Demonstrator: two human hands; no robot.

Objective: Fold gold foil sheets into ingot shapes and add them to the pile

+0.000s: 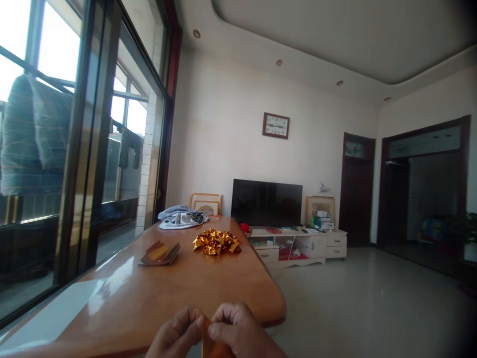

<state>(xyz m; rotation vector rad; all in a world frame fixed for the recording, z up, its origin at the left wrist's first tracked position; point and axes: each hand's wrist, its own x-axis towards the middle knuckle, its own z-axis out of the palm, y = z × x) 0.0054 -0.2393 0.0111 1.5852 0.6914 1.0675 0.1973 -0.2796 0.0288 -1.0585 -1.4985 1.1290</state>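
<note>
At the bottom of the head view, my left hand point(181, 330) and my right hand point(238, 328) meet above the table's near edge. Thumbs and fingers of both pinch the top of an orange-gold sheet of paper point(213, 345), which looks creased between them. Its lower part runs out of the picture. Farther up the table lies a heap of shiny gold folded foil pieces point(216, 242). To the left of that heap is a stack of brownish-gold paper sheets point(160, 253), lying apart from my hands.
The brown wooden table point(179, 293) has a rounded right corner. Folded clothes point(181, 217) lie at its far end, and a white sheet point(55, 313) at its left edge. Beyond are a white cabinet point(316, 244) and a television point(267, 203). Glass doors point(93, 149) line the left.
</note>
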